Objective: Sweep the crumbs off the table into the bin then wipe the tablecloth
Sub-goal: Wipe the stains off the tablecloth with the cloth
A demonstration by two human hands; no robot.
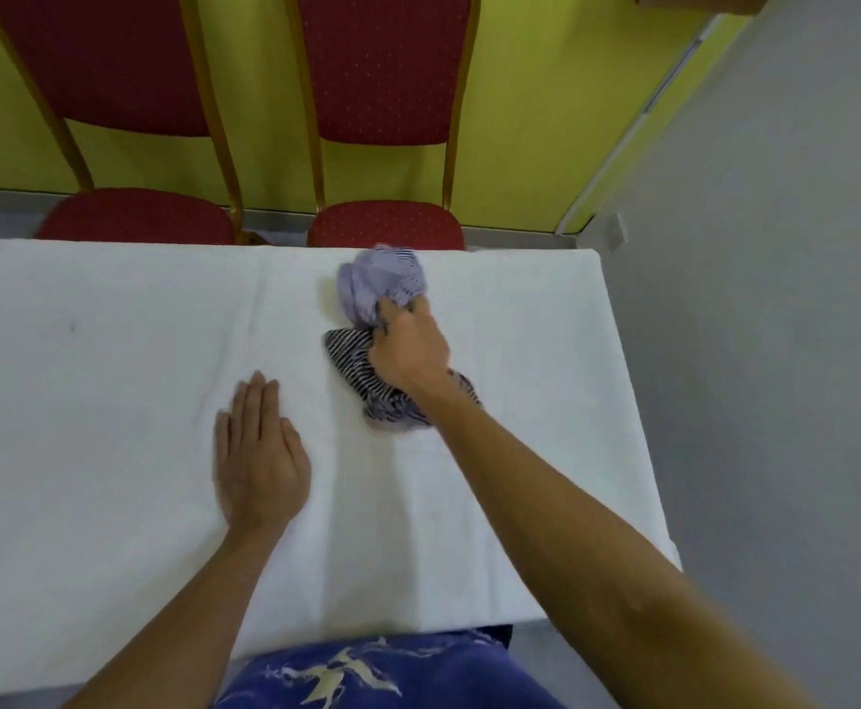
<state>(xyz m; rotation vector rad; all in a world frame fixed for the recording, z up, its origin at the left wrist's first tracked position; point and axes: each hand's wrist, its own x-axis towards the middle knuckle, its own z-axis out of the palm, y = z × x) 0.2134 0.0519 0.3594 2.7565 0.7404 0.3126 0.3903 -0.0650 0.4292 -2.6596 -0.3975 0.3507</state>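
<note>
Wearing blue clothing with a pale pattern at the very bottom of view, standing tight against the near edge of the table. Reaching both bare forearms out over the white tablecloth covering the tabletop. Laying the left hand palm down on the tablecloth, left of centre, fingers straight and close together, holding nothing. Gripping a bunched striped cloth with the right hand, fingers curled tightly round its middle, knuckles facing up. Pressing that cloth down on the tablecloth right of centre, just short of the far edge: pale lilac part bulging beyond the fingers toward the far edge, darker black-and-white striped part spreading out under the hand and wrist on the near side. Holding the two hands apart, the left lying nearer the body and to the left of the cloth, not touching it. Showing one small dark speck on the tablecloth far out to the left, too small for identifying. Facing a red left chair and a red right chair, both golden-framed, tucked in at the far side before a yellow wall, grey floor running along the right of the table.
</note>
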